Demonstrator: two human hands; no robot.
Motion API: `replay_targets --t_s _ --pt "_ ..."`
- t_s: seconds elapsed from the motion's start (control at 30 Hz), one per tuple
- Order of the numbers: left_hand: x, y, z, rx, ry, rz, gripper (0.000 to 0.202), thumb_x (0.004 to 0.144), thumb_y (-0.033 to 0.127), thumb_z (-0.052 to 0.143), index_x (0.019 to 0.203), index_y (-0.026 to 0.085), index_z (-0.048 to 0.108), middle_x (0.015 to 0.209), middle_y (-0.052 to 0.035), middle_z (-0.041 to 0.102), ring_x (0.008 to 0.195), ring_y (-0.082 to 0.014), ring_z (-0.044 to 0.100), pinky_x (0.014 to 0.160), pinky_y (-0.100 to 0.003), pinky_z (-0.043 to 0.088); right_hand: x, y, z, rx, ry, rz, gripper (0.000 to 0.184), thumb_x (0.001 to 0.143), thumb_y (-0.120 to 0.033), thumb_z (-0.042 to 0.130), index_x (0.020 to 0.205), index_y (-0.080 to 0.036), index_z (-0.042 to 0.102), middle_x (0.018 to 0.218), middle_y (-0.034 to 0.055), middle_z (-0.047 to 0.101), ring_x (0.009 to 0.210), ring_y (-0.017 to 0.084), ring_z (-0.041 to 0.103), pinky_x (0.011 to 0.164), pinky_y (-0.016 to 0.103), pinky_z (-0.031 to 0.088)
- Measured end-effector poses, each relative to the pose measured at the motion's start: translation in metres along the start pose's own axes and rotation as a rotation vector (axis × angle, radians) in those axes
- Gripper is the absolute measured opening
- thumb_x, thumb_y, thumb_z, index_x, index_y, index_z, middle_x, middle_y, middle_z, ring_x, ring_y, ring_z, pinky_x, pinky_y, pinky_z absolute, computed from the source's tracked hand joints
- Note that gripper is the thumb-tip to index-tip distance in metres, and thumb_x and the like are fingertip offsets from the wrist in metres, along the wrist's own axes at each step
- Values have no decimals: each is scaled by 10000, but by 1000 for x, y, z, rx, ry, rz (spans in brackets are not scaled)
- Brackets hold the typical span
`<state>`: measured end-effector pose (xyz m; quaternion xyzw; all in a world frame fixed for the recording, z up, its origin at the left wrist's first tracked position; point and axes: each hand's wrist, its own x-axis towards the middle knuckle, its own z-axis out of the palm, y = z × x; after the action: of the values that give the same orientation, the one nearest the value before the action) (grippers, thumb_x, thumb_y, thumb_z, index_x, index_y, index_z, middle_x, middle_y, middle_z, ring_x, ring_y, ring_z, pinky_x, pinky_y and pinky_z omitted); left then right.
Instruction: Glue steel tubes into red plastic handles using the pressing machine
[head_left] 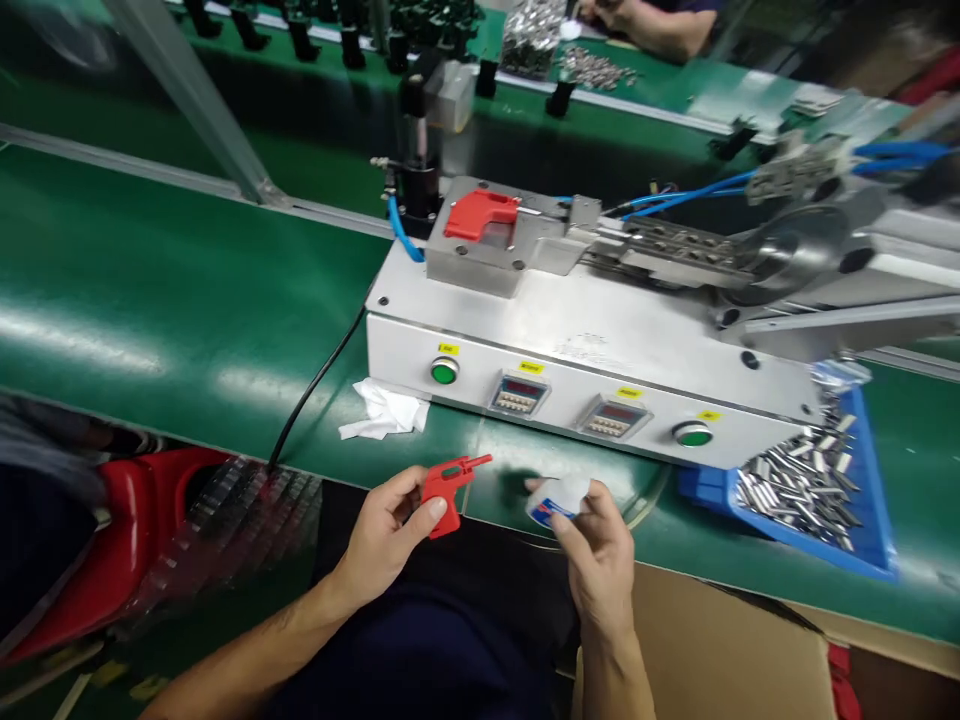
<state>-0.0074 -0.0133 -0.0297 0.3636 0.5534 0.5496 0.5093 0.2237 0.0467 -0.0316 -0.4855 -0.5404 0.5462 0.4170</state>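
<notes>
Two grips pinching: left hand (384, 532), angular red plastic part (444, 496); right hand (598, 556), white bottle (561, 500).

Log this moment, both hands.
left hand: red plastic part | right hand: small white bottle | beside: blue tray, metal tubes

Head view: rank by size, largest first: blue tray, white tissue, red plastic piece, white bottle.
1. Blue tray
2. White tissue
3. Red plastic piece and white bottle look about alike, and both are nearer the camera, so unranked.
</notes>
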Motion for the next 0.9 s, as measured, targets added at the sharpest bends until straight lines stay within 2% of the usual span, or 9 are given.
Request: replay_targets --t_s 0.13,0.33,0.43,0.5,0.57,0.6,0.67,0.77,0.9 --pt "0 -22 -20 152 -32 -94 423 905 570 784 1004 161 821 886 -61 776 754 -193 702 679 -227 597 0 3 -3 -309 20 -147 176 946 -211 647 1115 -247 617 1219 101 750 1254 278 673 1113 467 535" --pt "24 -46 -40 339 92 -157 663 672 782 849 946 179 828 943 -67 814 786 -237 750 691 -244 635 -10 -4 -23 -530 -32 -272 363 916 -149 661 1267 -231 614 1307 106 696 1257 246 652 1113 402 536" --pt "30 -47 -40 359 100 -176 743 583 842 854 929 186 829 927 -69 816 762 -252 752 640 -258 642 -13 -28 -63 -597 -53 -284 319 995 -252 679 1311 -224 650 1262 91 727 1155 229 700 1036 359 572" --pt "33 -50 -43 362 61 -211 745 577 823 873 961 186 835 961 -75 821 805 -269 768 656 -271 656 -4 -47 -102 -687 81 -305 187 1059 -294 609 1201 -228 712 1119 65 762 1014 211 729 943 332 592" --pt "36 -56 -48 346 14 -231 722 610 782 888 1014 186 839 1021 -80 824 875 -280 780 708 -275 670 16 -61 -145 -868 239 -310 206 1075 -280 555 1139 -221 742 1072 73 768 985 226 731 929 345 589" --pt "37 -59 -51 336 -3 -229 706 630 765 890 1029 185 840 1039 -82 824 898 -281 783 733 -275 673 30 -65 -166 -986 271 -275 228 1069 -250 533 1132 -212 750 1087 86 767 1018 241 728 952 359 582" --pt "39 -64 -54 321 -12 -201 676 661 749 885 1025 181 843 1044 -85 824 913 -279 785 777 -275 674 57 -68 -199 -1221 179 -90 269 1030 -158 517 1145 -189 759 1135 107 761 1074 262 719 978 369 567" --pt "39 -63 -51 311 -3 -146 646 658 740 897 969 176 847 990 -88 825 863 -271 784 769 -278 676 88 -63 -223 -1375 49 111 283 916 -53 572 1082 -152 778 1117 144 750 1076 304 716 916 375 570" --pt "37 -59 -39 257 68 -78 647 651 747 897 935 168 844 931 -91 820 767 -251 773 689 -260 670 95 -61 -228 -1348 42 88 178 862 -61 634 920 -159 772 1032 130 743 1012 291 718 867 351 571"
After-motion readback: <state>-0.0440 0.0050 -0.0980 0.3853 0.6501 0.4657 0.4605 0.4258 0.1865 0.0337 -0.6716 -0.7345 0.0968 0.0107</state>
